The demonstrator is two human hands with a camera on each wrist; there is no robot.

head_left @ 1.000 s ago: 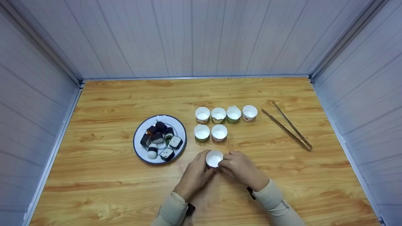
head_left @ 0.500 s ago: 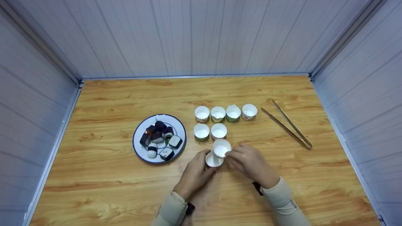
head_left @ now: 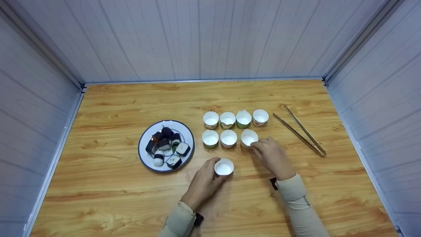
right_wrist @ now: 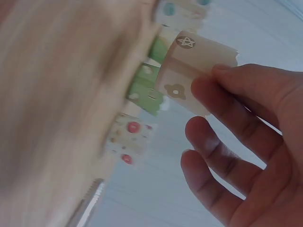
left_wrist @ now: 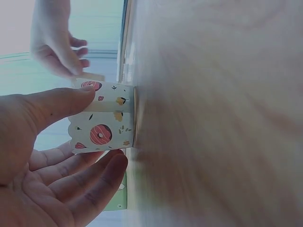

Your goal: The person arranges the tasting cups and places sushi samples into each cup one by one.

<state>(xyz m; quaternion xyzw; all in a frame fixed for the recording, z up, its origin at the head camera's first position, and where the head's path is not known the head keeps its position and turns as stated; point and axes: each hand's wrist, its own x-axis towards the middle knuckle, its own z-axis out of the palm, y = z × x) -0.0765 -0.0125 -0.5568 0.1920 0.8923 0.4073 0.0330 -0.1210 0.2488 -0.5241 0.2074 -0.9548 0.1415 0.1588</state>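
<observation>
My left hand [head_left: 204, 184] holds a white paper baking cup [left_wrist: 102, 118] printed with pink donuts, thumb on one side and fingers on the other. The cup stands on the table in front of me. My right hand [head_left: 272, 157] pinches the rim of a beige paper baking cup [right_wrist: 189, 66] between thumb and forefinger. In the head view that beige cup is at the right end of the nearer row, beside a white-lined cup [head_left: 228, 138]. The other fingers of the right hand are spread away from the cup.
Several more baking cups [head_left: 243, 118] form the farther row, and another cup [head_left: 210, 138] starts the nearer row. A blue-rimmed plate [head_left: 143, 154] with sushi-like pieces [head_left: 174, 161] lies to the left. Metal tongs [head_left: 297, 133] lie at the right. Panel walls [head_left: 197, 39] enclose the table.
My right hand has lifted the beige cup out of the cup in my left hand and carried it away and right to the nearer row. The left hand has stayed in place.
</observation>
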